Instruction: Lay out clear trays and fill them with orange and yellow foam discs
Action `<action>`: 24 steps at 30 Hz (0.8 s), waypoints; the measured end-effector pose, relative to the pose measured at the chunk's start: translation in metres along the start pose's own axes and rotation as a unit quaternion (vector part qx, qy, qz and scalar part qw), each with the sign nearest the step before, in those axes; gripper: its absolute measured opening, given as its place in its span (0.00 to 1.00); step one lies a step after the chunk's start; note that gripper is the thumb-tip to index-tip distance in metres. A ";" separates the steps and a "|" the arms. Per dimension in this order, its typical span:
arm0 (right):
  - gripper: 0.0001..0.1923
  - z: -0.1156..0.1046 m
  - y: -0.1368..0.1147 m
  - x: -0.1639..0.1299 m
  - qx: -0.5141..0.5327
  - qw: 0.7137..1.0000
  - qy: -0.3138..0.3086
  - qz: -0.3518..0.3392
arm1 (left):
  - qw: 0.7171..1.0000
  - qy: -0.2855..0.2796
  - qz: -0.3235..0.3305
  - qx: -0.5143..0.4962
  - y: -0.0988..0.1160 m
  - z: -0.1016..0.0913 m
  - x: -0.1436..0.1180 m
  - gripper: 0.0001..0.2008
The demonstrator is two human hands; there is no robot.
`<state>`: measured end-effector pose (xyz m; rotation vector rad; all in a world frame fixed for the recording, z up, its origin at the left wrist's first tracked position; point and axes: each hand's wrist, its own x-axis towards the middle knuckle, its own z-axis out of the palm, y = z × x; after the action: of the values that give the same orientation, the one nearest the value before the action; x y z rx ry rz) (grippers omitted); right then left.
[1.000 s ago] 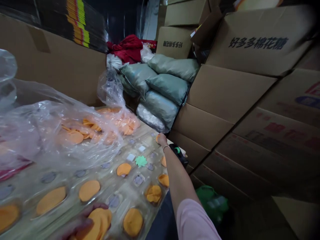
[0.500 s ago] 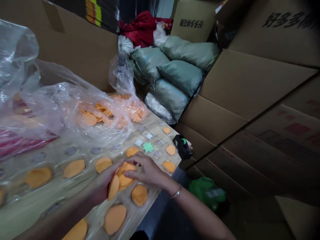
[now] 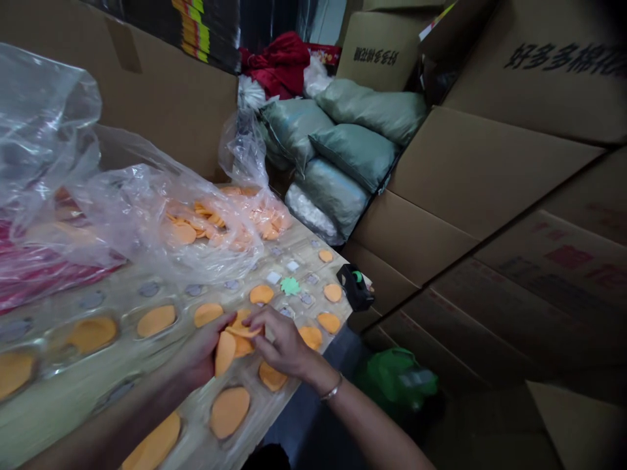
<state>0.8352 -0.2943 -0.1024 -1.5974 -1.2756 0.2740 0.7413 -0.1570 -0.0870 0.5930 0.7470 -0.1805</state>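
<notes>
My left hand (image 3: 203,352) grips a small stack of orange discs (image 3: 229,344) just above a clear moulded tray (image 3: 122,385). My right hand (image 3: 279,339) meets it from the right, fingertips pinching the top disc of that stack. Single orange discs (image 3: 157,320) lie in many of the tray's round pockets. A green flower-shaped piece (image 3: 290,286) and small white squares (image 3: 273,277) sit in the tray's far pockets. A wrinkled clear bag of more orange discs (image 3: 196,225) lies behind the tray.
A black tape dispenser (image 3: 356,286) sits at the tray's far right corner. Stacked cardboard boxes (image 3: 490,196) rise on the right, grey-green sacks (image 3: 353,150) and red cloth (image 3: 279,62) at the back. A green bag (image 3: 396,382) lies on the floor below.
My right hand came back from the far corner of the tray to the stack in my left hand. The view has swung left and down slightly.
</notes>
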 end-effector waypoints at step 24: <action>0.07 -0.052 0.086 0.093 -0.214 0.959 0.086 0.162 | 0.996 -0.003 0.084 0.012 0.003 -0.036 0.009 0.12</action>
<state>0.9600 -0.2390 -0.1119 -2.1556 -0.9752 0.0561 0.7279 -0.1342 -0.1130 0.6753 0.6863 -0.0361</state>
